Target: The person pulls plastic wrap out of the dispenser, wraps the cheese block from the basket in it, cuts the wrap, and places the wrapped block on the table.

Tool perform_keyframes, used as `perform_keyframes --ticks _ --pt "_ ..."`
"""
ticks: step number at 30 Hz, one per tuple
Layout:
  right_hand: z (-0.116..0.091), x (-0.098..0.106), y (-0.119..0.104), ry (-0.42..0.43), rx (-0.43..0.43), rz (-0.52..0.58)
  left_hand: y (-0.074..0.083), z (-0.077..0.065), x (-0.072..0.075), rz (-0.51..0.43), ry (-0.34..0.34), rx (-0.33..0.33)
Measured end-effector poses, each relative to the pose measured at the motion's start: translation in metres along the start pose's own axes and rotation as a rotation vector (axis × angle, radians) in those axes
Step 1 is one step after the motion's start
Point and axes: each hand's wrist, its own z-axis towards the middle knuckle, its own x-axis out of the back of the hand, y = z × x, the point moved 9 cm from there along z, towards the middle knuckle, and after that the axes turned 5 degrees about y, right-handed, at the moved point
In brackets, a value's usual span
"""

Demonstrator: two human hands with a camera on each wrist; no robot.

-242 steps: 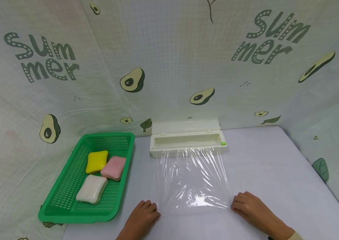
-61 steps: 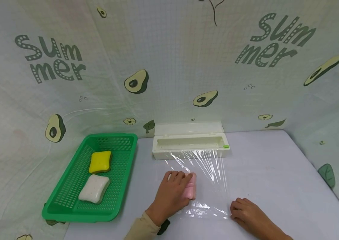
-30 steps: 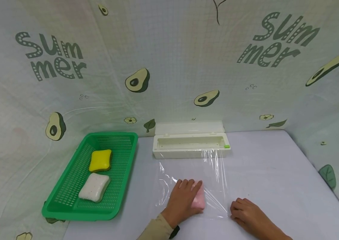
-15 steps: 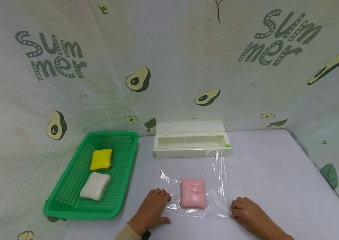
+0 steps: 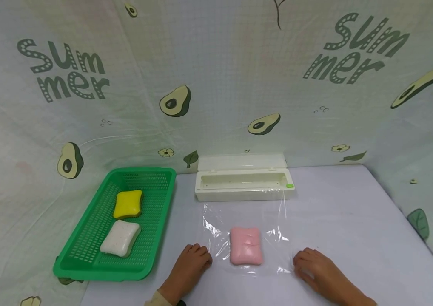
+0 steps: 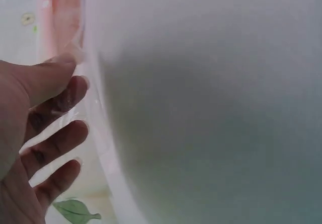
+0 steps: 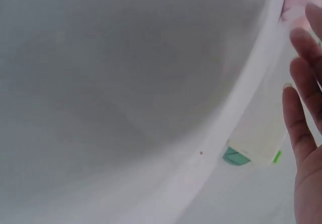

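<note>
A pink bar of soap point(image 5: 246, 246) lies on a sheet of cling film point(image 5: 275, 233) stretched over the table. My left hand point(image 5: 187, 267) is at the film's near left corner, pinching its edge between thumb and index finger, with the other fingers spread in the left wrist view. At the near right corner, my right hand point(image 5: 317, 270) holds the film's edge by the fingertips; its remaining fingers are fairly straight in the right wrist view. The film runs back to a white cling film dispenser point(image 5: 239, 195), whose lid point(image 5: 241, 161) stands up.
To the left stands a green plastic basket point(image 5: 159, 229) with a yellow soap bar point(image 5: 128, 204) and a white soap bar point(image 5: 121, 239) in it. A printed cloth point(image 5: 216, 85) hangs behind the white table point(image 5: 335, 204).
The pink soap has come from the basket onto the film. My left hand has let go of it and moved left to the film's corner. My right hand has stayed at its corner.
</note>
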Motion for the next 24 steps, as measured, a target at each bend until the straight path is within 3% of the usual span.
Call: perform_keyframes --ticks 6,10,13,17,24 --pt "0.002 0.003 0.014 -0.011 -0.276 0.031 -0.026 -0.004 -0.001 -0.3 -0.005 0.307" --pt "0.004 0.002 0.023 -0.002 -0.412 0.03 -0.038 -0.006 -0.002 -0.359 -0.005 0.434" --pt "0.005 -0.002 0.033 -0.051 -0.556 0.04 -0.044 -0.007 -0.003 -0.375 0.019 0.462" --pt "0.005 -0.009 0.041 -0.125 -0.696 0.046 -0.045 -0.005 -0.005 -0.387 0.043 0.439" --pt "0.005 -0.015 0.042 -0.173 -0.738 0.065 -0.039 -0.004 -0.006 -0.389 0.024 0.4"
